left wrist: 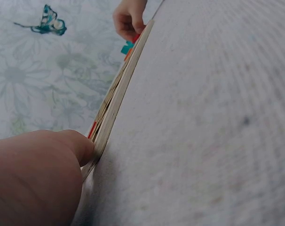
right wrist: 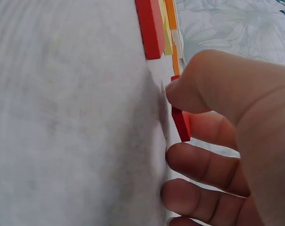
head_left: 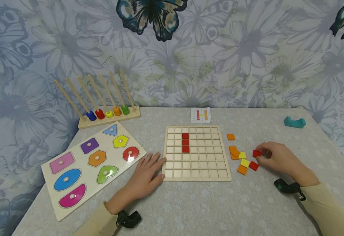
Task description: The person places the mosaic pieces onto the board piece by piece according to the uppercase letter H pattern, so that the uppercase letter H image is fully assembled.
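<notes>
The right hand (head_left: 278, 159), at the right of the table, pinches a small red square tile (head_left: 256, 153) between thumb and fingers; the right wrist view shows the tile held on edge. The left hand (head_left: 143, 177) lies with its fingers spread on the table, its thumb touching the left edge of a pale wooden square grid board (head_left: 195, 177).

Three red square tiles (head_left: 185, 142) fill cells in the board's third column from the left, one behind another, starting in the second row from the far side. Just right of the board lie loose orange square tiles (head_left: 242, 169), two yellow square tiles (head_left: 244, 163) and another red square tile (head_left: 253, 166), nearest the right hand.

A white printed card (head_left: 201, 115) lies beyond the board's far edge. At the left is a white wooden puzzle board with coloured knobbed shapes (head_left: 84, 172), with a wooden peg stand (head_left: 110, 119) behind it. A teal curved block (head_left: 294, 122) sits far right.
</notes>
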`<state>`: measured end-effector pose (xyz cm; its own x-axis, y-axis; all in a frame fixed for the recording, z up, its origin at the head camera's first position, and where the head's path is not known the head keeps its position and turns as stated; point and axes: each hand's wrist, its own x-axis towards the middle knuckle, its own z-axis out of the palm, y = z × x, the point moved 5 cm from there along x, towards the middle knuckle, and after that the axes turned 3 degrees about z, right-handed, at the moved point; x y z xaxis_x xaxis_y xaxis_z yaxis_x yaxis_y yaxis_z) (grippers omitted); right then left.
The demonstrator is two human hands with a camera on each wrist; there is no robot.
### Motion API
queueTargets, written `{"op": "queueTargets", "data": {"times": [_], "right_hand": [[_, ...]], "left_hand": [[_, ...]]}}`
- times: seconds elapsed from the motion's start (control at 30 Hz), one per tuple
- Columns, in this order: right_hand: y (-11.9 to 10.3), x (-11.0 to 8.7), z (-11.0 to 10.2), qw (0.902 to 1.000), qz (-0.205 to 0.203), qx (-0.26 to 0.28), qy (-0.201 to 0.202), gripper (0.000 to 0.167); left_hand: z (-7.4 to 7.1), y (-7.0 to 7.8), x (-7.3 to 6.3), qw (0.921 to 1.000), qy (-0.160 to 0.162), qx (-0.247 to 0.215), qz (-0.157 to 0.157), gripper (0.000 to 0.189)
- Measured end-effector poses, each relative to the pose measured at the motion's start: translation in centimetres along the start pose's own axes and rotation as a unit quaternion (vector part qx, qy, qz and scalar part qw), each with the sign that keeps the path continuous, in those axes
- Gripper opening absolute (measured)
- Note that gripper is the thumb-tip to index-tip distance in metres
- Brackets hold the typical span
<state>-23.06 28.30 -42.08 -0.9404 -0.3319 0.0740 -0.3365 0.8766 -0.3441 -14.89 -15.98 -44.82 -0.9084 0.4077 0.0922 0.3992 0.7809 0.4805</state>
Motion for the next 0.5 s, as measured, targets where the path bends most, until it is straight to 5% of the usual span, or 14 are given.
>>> {"op": "queueTargets", "data": {"times": [0.5], "right_hand": [[0.07, 0.13, 0.11, 1.0000, 0.007, -0.002, 0.002, 0.021]], "left_hand": [[0.04, -0.12, -0.05, 1.0000, -0.002, 0.004, -0.001, 0.056]]}}
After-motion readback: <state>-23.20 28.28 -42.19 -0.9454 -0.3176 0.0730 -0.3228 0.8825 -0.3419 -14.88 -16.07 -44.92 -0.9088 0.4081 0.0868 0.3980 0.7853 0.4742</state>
